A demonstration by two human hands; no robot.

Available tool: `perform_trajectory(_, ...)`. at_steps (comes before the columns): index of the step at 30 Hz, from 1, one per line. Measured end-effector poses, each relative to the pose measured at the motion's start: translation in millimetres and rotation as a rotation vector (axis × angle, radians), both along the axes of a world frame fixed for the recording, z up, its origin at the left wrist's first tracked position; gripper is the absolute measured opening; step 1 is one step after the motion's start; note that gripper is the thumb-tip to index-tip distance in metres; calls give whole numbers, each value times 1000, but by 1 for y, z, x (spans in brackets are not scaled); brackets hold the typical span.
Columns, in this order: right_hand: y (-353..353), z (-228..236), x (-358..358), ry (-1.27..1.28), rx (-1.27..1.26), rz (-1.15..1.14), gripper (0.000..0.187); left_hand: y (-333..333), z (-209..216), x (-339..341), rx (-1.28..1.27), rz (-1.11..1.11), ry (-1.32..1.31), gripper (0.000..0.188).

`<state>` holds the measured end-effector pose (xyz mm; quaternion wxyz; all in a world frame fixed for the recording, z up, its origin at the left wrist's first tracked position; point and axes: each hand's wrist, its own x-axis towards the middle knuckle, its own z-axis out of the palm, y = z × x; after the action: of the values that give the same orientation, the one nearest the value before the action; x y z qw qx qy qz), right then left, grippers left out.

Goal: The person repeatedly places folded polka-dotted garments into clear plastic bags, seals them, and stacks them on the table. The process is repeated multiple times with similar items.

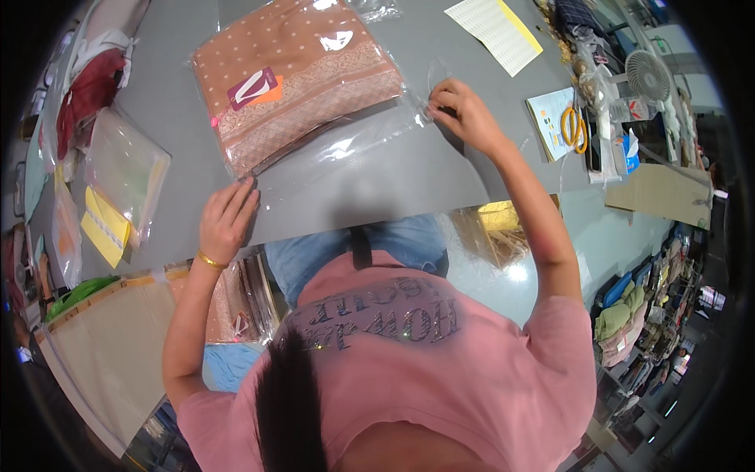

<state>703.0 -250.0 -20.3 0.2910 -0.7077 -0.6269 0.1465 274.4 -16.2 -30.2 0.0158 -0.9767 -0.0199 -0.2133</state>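
Note:
A folded salmon-pink fabric (291, 79) with small white dots and a patterned border lies inside a clear plastic bag (354, 149) on the grey table (440, 165). A maroon and orange tag (253, 88) sits on top of the fabric. My left hand (226, 220) rests flat on the bag's near left corner. My right hand (464, 114) pinches the bag's open flap at its right edge, next to the fabric.
More bagged items (122, 169) and yellow slips (104, 224) lie at the table's left. A lined yellow-edged sheet (495, 31) is at the far side. Orange-handled scissors (572, 126), a small white fan (649, 75) and clutter stand to the right. Packed fabrics (236, 307) lie below the table edge.

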Motion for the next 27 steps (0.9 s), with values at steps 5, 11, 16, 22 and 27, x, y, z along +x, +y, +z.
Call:
perform_trajectory(5,-148,11,34,-126,-219,-130,16,6,1,-10,-48,39,-9,28)
perform_trajectory(11,-318,72,13,-522,-978,-790,28,14,-2,-17,-85,57,15,30)
perform_trajectory(16,-136,29,63,-629,-85,-482,49,14,-2,-21,-60,69,66,33)
perform_trajectory(22,-20,-39,174,-620,-376,-483,76,8,-1,-22,-34,118,80,34)
perform_trajectory(27,-73,0,145,-731,-782,-693,85,7,-1,-23,-42,132,84,34)
